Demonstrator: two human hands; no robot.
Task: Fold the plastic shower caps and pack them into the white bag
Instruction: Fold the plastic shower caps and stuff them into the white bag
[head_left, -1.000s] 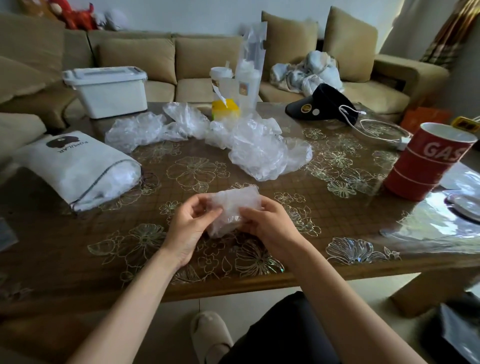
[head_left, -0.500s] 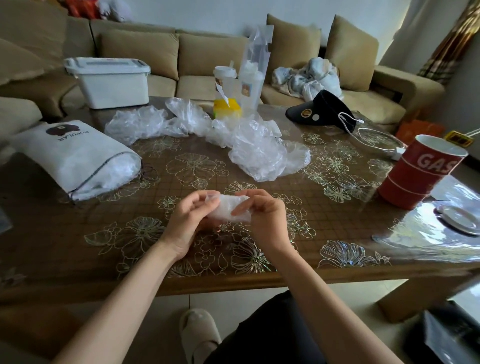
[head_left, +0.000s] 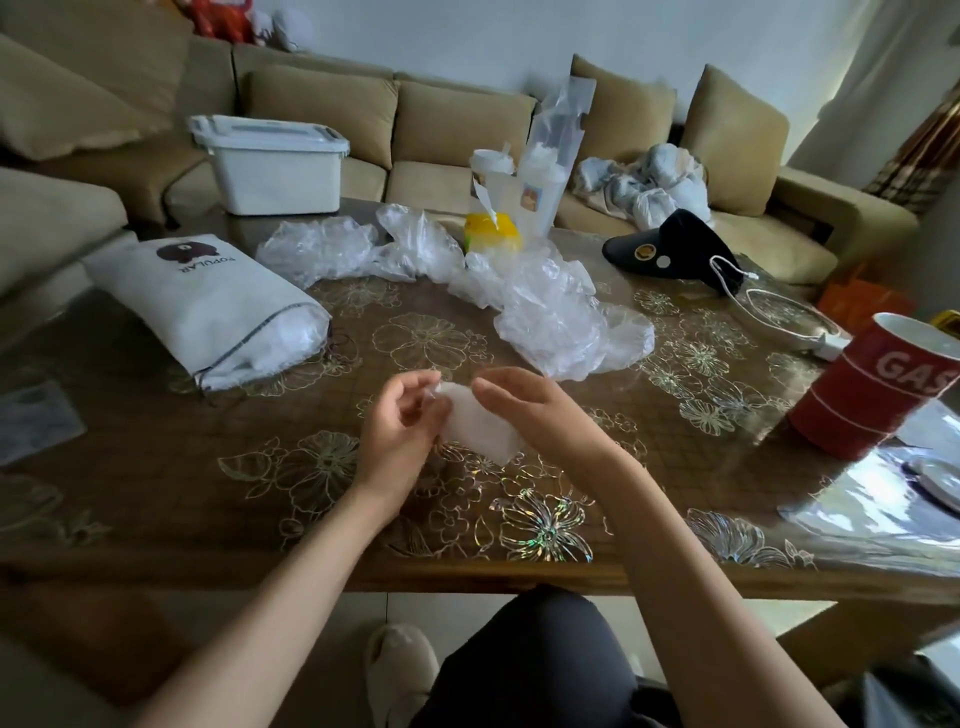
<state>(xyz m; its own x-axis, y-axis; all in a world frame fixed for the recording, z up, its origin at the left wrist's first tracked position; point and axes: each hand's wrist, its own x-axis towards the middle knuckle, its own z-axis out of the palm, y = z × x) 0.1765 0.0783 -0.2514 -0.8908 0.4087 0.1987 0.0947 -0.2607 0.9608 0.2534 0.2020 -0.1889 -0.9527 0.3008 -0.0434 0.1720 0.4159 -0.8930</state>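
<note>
- One long tan sofa (head_left: 457, 119) ran behind everything, with a white lidded box (head_left: 270, 166) sitting on its seat at the left.
- Next in size, the brown flower-patterned table (head_left: 156, 467) filled the foreground and carried the rest.
- At the table's left, the white bag (head_left: 208, 306) lay on its side, its open mouth facing the near edge and showing pale plastic inside.
- Loose shower caps (head_left: 550, 317) lay crumpled in a clear heap at the middle of the table, well apart from the bag.
- At the right edge stood a red cup (head_left: 872, 395); a black visor (head_left: 670, 249) lay beyond it, near the sofa.
- Both hands were raised just above the near part of the table: the left hand (head_left: 397, 431) had its fingers curled, pinching one end of the folded shower cap (head_left: 480, 426), and the right hand (head_left: 535, 410) gripped the other end, fingers laid across the top.
- Smallest of all, that folded cap was a compact white wad between the two hands.
</note>
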